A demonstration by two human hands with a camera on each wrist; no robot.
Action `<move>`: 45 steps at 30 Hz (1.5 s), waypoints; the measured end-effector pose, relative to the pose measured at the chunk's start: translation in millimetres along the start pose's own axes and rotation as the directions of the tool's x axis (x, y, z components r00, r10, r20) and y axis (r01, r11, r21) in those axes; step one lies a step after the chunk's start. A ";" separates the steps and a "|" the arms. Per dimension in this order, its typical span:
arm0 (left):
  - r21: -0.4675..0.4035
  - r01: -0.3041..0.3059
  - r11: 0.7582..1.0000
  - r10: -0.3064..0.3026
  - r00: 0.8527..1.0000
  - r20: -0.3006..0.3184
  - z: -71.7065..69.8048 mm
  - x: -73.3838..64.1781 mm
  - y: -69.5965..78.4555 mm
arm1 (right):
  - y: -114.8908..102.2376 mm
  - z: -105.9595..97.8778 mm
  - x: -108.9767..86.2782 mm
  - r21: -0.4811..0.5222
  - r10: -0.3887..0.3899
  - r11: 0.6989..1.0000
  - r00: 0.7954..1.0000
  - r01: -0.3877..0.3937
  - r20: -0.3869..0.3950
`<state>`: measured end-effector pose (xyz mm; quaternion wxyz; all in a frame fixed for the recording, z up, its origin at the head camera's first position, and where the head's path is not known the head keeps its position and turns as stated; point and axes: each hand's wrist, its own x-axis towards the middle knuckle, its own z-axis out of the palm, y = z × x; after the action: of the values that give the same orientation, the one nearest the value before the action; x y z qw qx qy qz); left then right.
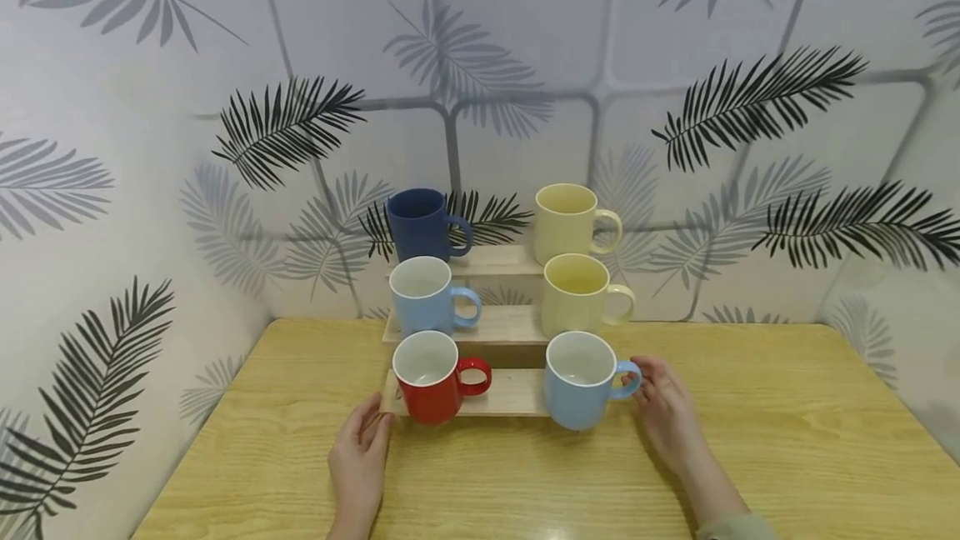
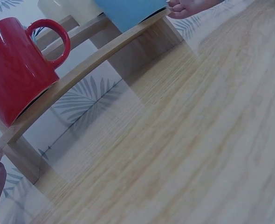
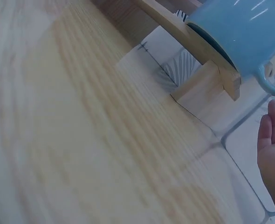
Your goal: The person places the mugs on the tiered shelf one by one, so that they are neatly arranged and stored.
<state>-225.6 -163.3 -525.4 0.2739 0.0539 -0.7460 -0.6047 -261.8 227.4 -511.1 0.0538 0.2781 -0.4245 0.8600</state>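
Note:
A three-tiered wooden mug rack (image 1: 502, 394) stands on the table, two mugs on each tier. My left hand (image 1: 360, 457) is at the left end of its lowest board, thumb and fingers pinching the corner. Right beside it sits a red mug (image 1: 429, 390) with a white inside. On the right end of that board is a light blue mug (image 1: 577, 398), its handle pointing right. The fingers of my right hand (image 1: 667, 411) are right at this handle, held rather straight in the right wrist view, with the palm partly out of frame.
The middle tier holds another light blue mug (image 1: 422, 307) and a yellow mug (image 1: 573, 307). On the top tier are a dark blue mug (image 1: 416, 232) and a pale yellow mug (image 1: 564, 232). Behind the wooden table (image 1: 787, 423) rises a leaf-patterned backdrop (image 1: 525, 23).

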 end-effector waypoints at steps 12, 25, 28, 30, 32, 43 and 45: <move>-0.007 -0.002 1.000 0.002 1.000 -0.003 -1.1 0.9 1.0 | 3.2 -3.9 0.8 -0.096 0.045 0.993 0.975 -0.068 -0.219; -0.028 0.012 1.000 -0.012 1.000 -0.007 -3.7 -6.1 0.2 | 10.0 -6.1 -5.3 -0.133 0.085 0.983 0.959 -0.125 -0.270; -0.022 0.008 1.000 -0.008 1.000 -0.005 -3.8 -6.4 0.2 | 10.9 -5.8 -5.4 -0.130 0.102 0.982 0.960 -0.140 -0.259; -0.019 0.008 1.000 -0.008 1.000 -0.003 -3.9 -6.5 0.7 | 10.8 -5.5 -5.2 -0.136 0.107 0.980 0.961 -0.145 -0.257; -0.013 0.014 1.000 -0.014 1.000 -0.004 -3.9 -6.5 0.6 | 10.3 -5.3 -5.2 -0.144 0.107 0.978 0.960 -0.148 -0.259; 0.008 0.039 0.999 -0.039 0.999 0.005 -1.8 -1.7 0.0 | 6.8 -5.6 -4.8 -0.140 0.122 0.977 0.956 -0.163 -0.266; 0.000 0.034 0.999 -0.034 0.999 0.006 -1.4 -0.7 1.8 | 6.0 -5.8 -4.4 -0.140 0.124 0.976 0.957 -0.165 -0.264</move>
<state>-223.9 -163.7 -523.8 0.2613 0.0646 -0.7456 -0.6096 -262.6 228.6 -520.3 0.0668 0.1290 -0.5011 0.8531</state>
